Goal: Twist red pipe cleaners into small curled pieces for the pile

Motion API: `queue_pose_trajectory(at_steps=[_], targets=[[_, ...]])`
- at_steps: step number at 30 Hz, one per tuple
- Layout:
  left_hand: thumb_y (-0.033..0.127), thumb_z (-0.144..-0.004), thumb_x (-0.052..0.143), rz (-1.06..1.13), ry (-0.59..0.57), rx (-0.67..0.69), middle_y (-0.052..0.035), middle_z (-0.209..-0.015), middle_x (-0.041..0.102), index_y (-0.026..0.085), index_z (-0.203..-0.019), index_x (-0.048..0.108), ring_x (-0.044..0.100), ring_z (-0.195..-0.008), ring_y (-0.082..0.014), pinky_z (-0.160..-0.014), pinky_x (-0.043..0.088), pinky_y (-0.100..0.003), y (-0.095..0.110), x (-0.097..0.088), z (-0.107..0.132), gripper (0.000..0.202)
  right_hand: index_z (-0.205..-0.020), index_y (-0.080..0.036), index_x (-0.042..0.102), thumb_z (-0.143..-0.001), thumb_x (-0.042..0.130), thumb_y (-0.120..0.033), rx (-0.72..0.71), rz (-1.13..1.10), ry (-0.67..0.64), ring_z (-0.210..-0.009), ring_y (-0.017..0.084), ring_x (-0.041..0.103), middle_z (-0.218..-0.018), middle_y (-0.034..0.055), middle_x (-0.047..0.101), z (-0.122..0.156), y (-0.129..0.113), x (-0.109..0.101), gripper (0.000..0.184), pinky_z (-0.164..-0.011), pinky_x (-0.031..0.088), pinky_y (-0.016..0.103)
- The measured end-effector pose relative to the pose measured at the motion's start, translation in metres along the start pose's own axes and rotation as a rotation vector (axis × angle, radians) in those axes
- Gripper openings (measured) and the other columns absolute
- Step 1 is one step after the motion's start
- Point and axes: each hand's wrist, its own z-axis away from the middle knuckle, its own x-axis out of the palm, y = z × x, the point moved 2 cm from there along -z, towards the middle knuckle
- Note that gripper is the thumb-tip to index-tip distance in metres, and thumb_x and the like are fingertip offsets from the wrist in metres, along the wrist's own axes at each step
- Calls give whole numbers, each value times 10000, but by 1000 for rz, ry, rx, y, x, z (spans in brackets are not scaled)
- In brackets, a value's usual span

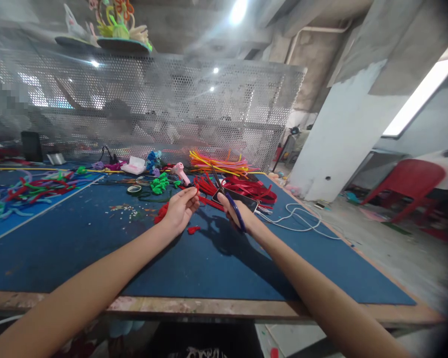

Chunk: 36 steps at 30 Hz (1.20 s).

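Note:
My left hand [181, 209] hovers over the blue table mat [97, 248], fingers pinched on a red pipe cleaner piece [205, 200] that runs toward the right. My right hand [236, 214] is closed round the blue handles of a pair of scissors [229, 199], blades pointing up and away. A small red scrap [193, 229] lies on the mat just below my left hand. A bundle of red pipe cleaners [246, 189] lies just beyond both hands, with a dark phone [242, 198] behind my right hand.
Yellow and orange pipe cleaners [218, 163], green pieces [160, 184], a pink glue gun [181, 172] and a tape roll [134, 189] sit farther back. A white cable [298, 219] trails off the right edge. A perforated metal screen [171, 109] backs the table. A red chair [406, 186] stands at right.

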Motion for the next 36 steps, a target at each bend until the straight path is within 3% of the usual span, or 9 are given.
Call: queue_pose_trajectory(at_steps=[3, 7, 11, 14, 16, 20, 24, 29, 36], targets=[[120, -616, 681, -32, -28, 5, 8, -608, 602, 117, -740, 627, 531, -508, -47, -519, 448, -166, 1, -3, -5, 136, -635, -154, 546, -717, 442, -689, 11, 173, -9, -596, 179, 564, -644, 85, 590, -2, 11, -15, 551, -526, 393, 249], [171, -600, 714, -123, -115, 41, 20, -627, 581, 129, -762, 629, 532, -553, -54, -548, 445, -174, 3, -4, -8, 187, -627, -151, 583, -530, 746, -455, -85, 240, -70, -592, 182, 549, -639, 71, 603, 5, 15, -21, 358, -525, 365, 252], [251, -574, 755, -257, -251, 21, 20, -617, 555, 124, -724, 635, 509, -556, -65, -548, 431, -187, 1, 0, -4, 230, -834, -162, 622, -723, 634, -350, -264, 181, -1, -708, 160, 555, -811, 55, 633, 7, 2, -21, 219, -634, 396, 252], [301, -552, 767, -368, -356, -39, 19, -584, 534, 120, -664, 634, 485, -527, -71, -537, 419, -202, -3, 4, 1, 251, -990, -157, 587, -841, 501, -331, -450, 21, 118, -701, 135, 539, -846, 47, 623, 7, -8, -20, 245, -654, 407, 244], [324, -550, 762, -437, -405, -71, 14, -571, 536, 122, -642, 638, 478, -516, -74, -526, 403, -201, -4, 6, 4, 254, -979, -153, 589, -847, 501, -292, -589, -3, 144, -691, 126, 528, -838, 46, 618, 8, -12, -19, 211, -651, 402, 234], [327, -555, 744, -550, -432, -88, 13, -533, 537, 122, -636, 660, 462, -494, -75, -491, 354, -187, -4, 8, 7, 235, -821, -153, 599, -872, 444, -222, -771, 243, 147, -749, 143, 519, -802, 61, 603, 13, -13, -16, 177, -675, 364, 236], [292, -571, 725, -591, -406, -40, 16, -525, 545, 122, -635, 659, 453, -485, -75, -487, 339, -187, -7, 9, 8, 193, -658, -166, 539, -830, 442, -199, -726, 339, 250, -665, 144, 486, -672, 43, 556, 17, -16, -9, 200, -615, 310, 246], [287, -633, 672, -673, -297, 177, -19, -614, 615, 141, -676, 657, 523, -553, -122, -548, 400, -223, -12, 11, 13, 154, -617, -170, 498, -784, 446, -186, -573, 242, 358, -571, 124, 437, -622, 29, 532, 22, -23, 1, 175, -571, 290, 247], [290, -654, 648, -782, -396, 200, -13, -602, 606, 153, -680, 665, 505, -539, -126, -539, 387, -218, -6, 5, 3, 140, -718, -157, 600, -833, 465, -276, -537, 59, 216, -565, 97, 488, -656, 7, 605, 12, -11, -1, 213, -550, 345, 200]])
